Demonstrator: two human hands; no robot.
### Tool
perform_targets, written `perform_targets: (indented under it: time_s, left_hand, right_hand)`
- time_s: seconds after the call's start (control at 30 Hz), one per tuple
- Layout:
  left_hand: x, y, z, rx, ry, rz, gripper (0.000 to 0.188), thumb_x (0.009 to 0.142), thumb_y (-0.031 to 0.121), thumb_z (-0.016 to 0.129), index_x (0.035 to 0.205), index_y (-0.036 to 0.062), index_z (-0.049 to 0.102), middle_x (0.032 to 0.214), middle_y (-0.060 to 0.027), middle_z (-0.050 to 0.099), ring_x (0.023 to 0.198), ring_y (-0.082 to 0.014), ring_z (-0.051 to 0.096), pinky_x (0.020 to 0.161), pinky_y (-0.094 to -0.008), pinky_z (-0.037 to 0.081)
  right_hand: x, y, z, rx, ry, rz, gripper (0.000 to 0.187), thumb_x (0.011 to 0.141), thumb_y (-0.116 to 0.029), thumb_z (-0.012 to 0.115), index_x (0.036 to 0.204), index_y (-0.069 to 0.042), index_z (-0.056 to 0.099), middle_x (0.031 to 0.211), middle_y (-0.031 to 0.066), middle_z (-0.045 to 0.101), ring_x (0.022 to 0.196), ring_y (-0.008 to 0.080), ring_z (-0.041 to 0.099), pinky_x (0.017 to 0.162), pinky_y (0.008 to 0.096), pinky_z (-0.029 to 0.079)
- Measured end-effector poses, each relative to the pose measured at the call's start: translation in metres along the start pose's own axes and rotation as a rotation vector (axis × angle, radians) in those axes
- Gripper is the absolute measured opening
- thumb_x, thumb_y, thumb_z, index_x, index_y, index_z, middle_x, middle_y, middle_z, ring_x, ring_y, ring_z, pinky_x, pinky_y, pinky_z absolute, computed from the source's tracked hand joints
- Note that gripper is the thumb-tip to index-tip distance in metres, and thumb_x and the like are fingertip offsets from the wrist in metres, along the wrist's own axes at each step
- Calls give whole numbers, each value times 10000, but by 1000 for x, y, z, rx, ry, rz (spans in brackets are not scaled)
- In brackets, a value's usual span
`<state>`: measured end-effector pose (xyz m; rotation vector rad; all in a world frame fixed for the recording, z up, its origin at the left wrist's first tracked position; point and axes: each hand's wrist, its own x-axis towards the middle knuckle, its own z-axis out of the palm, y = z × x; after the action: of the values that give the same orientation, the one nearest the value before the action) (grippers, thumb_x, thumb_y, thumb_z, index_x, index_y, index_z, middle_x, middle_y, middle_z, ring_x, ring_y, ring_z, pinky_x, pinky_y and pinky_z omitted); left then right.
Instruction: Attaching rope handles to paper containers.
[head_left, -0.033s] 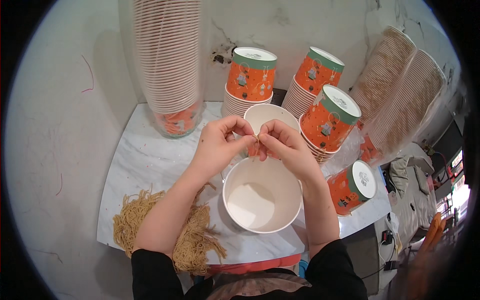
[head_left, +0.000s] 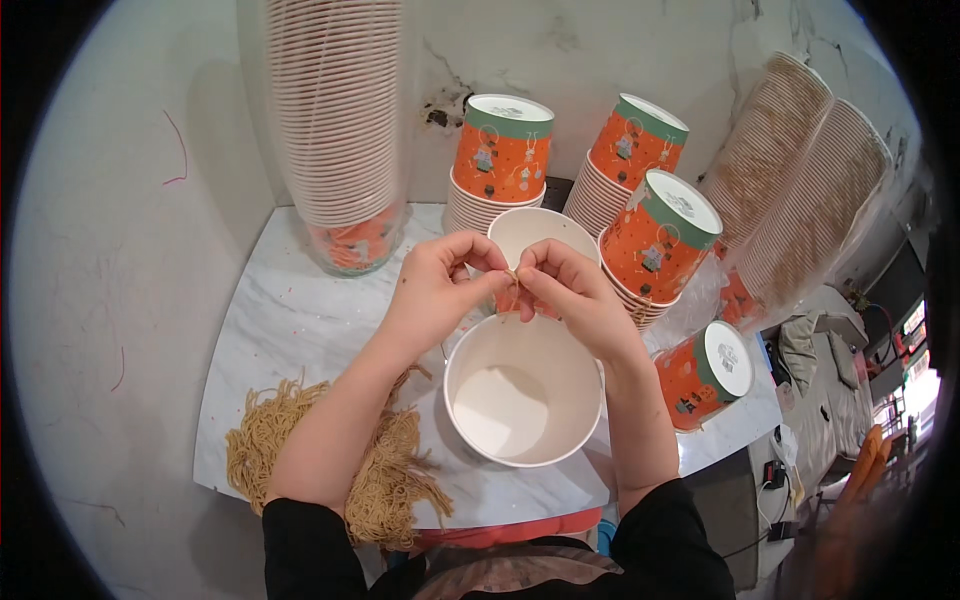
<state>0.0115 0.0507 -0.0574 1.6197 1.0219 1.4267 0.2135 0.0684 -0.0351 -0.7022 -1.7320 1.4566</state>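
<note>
1. Both hands, left hand [head_left: 432, 290] and right hand [head_left: 570, 295], meet fingertip to fingertip, pinching a small noodle bit [head_left: 512, 274].
2. Below, at 6 o'clock, sits the empty white paper bowl [head_left: 522, 390] on the worktop [head_left: 300, 320].
3. A noodle pile [head_left: 255, 440] lies at 8 o'clock.

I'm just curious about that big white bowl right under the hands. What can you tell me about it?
The white bowl is a round paper-looking tub, white inside, standing upright and open on the marble-patterned table. It looks empty. It sits below both hands, the right forearm passing its right rim; whether they touch is unclear. A pile of dry yellow noodles lies to its left.
</note>
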Motion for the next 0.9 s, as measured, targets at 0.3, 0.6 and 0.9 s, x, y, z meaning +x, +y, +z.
perform_targets:
  time_s: [0.3,0.6,0.9]
  left_hand:
    - [0,-2,-1,-118,-16,-12,117,832,68,794,899,41,701,756,72,646,562,23,362,514,-180,305]
    - [-3,1,-1,-123,-15,-41,130,834,9,780,908,32,676,813,53,652,606,31,412,545,-158,321]
    - [-4,2,2,15,118,-26,131,794,79,792,851,39,681,778,43,664,559,14,402,514,-188,337]
  right_hand:
    - [0,-4,0,64,-56,63,117,1030,-158,598,1039,-50,555,894,1,599,761,76,571,691,226,485]
    - [-1,9,9,7,46,-54,111,1034,-133,584,1046,-26,557,903,-27,580,812,45,536,708,211,468]
    - [2,14,13,-180,74,-146,117,1007,-81,606,1075,13,592,970,10,627,863,55,563,754,224,492]
